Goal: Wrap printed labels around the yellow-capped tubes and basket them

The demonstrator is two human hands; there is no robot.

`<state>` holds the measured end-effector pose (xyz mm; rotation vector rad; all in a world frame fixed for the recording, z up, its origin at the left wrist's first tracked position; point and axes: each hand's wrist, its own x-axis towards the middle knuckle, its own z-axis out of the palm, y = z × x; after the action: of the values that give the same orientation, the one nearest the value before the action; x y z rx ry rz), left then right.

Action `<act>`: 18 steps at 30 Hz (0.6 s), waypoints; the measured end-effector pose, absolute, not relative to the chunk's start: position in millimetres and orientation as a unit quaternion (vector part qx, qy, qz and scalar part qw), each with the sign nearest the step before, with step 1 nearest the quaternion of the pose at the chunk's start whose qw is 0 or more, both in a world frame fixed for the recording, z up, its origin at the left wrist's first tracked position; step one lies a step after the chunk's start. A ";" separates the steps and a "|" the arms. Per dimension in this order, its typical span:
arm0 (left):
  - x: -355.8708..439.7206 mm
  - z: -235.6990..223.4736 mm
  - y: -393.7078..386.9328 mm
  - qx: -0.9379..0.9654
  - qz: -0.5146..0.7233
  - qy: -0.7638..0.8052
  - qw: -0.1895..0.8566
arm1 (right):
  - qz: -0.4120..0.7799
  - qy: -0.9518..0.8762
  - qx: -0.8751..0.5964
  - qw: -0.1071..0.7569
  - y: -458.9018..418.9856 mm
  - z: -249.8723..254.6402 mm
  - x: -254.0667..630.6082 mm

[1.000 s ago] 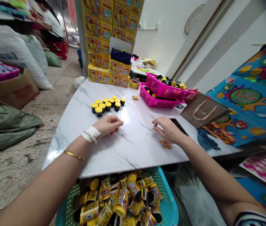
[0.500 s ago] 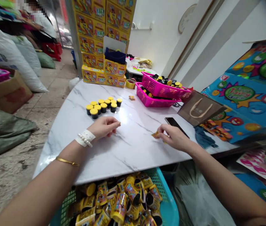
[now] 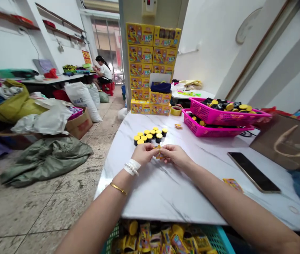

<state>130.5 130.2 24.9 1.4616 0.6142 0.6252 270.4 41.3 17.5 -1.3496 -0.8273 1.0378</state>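
My left hand (image 3: 143, 154) and my right hand (image 3: 176, 155) meet over the white marble-patterned table (image 3: 165, 192). Both pinch one small yellow printed label (image 3: 159, 154) between thumbs and fingertips, which cover part of it. Just beyond my hands, several small black cups with yellow lids (image 3: 149, 136) stand upright in a loose group. More yellow printed labels (image 3: 233, 184) lie flat on the table, by my right forearm. Below the table's front edge, a teal basket (image 3: 222, 238) holds many yellow printed cups (image 3: 146, 237), lying jumbled.
Two stacked pink baskets (image 3: 218, 131) of black cups stand at back right. A phone (image 3: 253, 171) and brown paper bag (image 3: 279, 141) lie rightward. Yellow boxes (image 3: 140, 74) are piled behind, beside a tape roll (image 3: 176, 110). A person (image 3: 104, 70) sits far back left.
My hands were apart and have come together. The label, earlier in my right hand, is now between both hands. My view has swung left.
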 end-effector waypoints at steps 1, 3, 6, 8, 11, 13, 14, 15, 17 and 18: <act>130.8 24.2 129.7 0.658 0.277 0.276 0.644 | 0.442 -0.349 -0.579 0.590 39.5 13.9 270.6; 130.8 24.1 129.0 0.667 0.305 0.297 0.611 | 0.407 -0.345 -0.574 0.622 38.0 9.9 271.3; 129.7 26.0 128.0 0.648 0.373 0.336 0.573 | 0.353 -0.330 -0.574 0.662 40.9 7.2 273.3; 128.9 27.7 125.4 0.647 0.391 0.333 0.564 | 0.334 -0.311 -0.579 0.676 43.4 5.5 274.3; 128.7 28.6 118.2 0.668 0.380 0.301 0.565 | 0.328 -0.302 -0.578 0.683 43.9 3.8 272.9; 129.5 27.8 113.6 0.678 0.365 0.290 0.568 | 0.324 -0.314 -0.574 0.683 41.9 4.1 269.8; 129.9 27.2 112.2 0.680 0.359 0.291 0.569 | 0.322 -0.323 -0.571 0.682 40.6 4.7 268.0; 130.4 26.6 111.4 0.679 0.357 0.296 0.569 | 0.321 -0.331 -0.569 0.681 39.4 5.4 266.4; 131.0 25.6 111.7 0.677 0.356 0.312 0.563 | 0.318 -0.340 -0.566 0.680 37.8 6.6 264.3; 131.2 25.4 112.4 0.675 0.359 0.322 0.558 | 0.316 -0.342 -0.566 0.680 37.6 6.9 264.0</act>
<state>131.2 112.4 25.4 1.5932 0.7597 0.8472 264.0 37.6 6.9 -1.2709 -0.7669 0.7091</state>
